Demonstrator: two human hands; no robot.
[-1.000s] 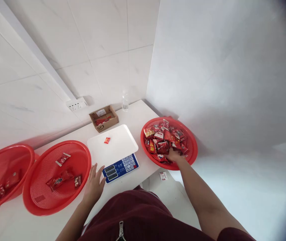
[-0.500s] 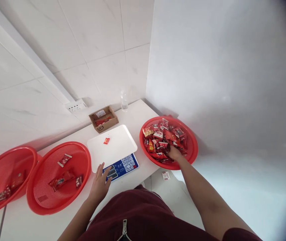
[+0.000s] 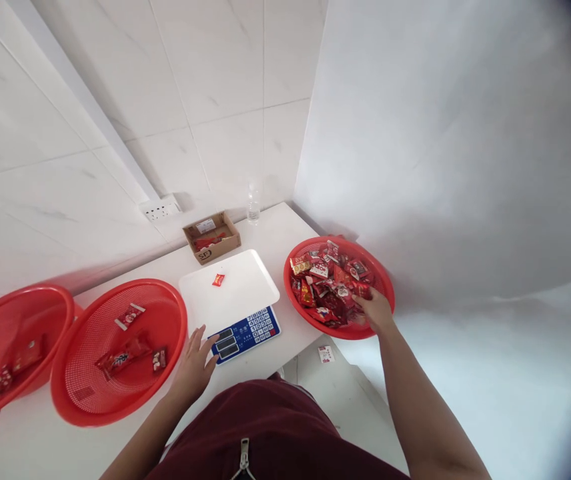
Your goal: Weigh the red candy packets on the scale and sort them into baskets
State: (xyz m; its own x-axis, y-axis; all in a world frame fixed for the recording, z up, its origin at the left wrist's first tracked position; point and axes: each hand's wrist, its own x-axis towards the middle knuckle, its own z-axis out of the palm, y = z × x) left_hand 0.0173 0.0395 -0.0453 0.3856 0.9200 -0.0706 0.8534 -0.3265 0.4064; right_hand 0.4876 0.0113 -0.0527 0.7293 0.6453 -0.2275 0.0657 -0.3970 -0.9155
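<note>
My right hand point(image 3: 376, 310) is at the right side of a red plastic basket point(image 3: 293, 313) heaped with small wrapped snacks. Its thumb and fingers pinch a red snack packet point(image 3: 344, 293) just over the pile; part of the packet is hidden by the fingers. My left hand point(image 3: 196, 363) hovers by the left end of the scale's blue keypad panel point(image 3: 245, 335), fingers spread and holding nothing. On the scale's white weighing tray point(image 3: 230, 293) lies one small red packet point(image 3: 218, 280).
Two more red baskets, the nearer one point(image 3: 73, 347) and the farther one point(image 3: 60, 297), hold a few packets at the left. A cardboard box point(image 3: 220, 248) and a clear bottle point(image 3: 253, 208) stand by the wall. Below the table edge lies a small white-and-red packet point(image 3: 326, 354).
My right hand has come up out of the pile and shifted right, now with a red packet in its fingers. My left hand stays by the scale. The view has shifted slightly.
</note>
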